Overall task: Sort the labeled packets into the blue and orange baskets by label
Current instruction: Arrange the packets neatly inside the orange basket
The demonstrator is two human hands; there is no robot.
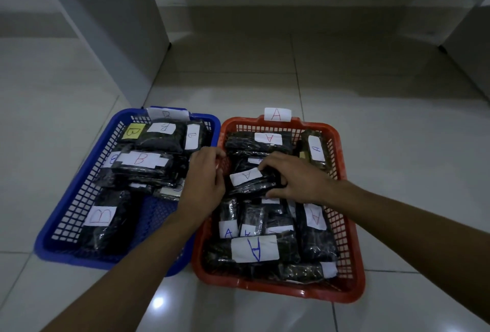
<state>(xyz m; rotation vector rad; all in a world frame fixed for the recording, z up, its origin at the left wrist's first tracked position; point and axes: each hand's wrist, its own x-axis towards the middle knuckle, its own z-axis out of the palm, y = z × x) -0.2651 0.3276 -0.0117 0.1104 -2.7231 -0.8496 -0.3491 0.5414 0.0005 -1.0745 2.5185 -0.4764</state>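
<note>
Right hand [297,179] is gripping a black plastic packet w/ white "A" label [252,180], fingers curled over its right end; the packet is lying atop other A packets mid orange plastic basket [344,225]. Left hand [204,183], fingers curled, is touching the packet's left end. Blue plastic basket [74,199], just left of the orange one, is holding B packets on the tiled floor [397,119].
</note>
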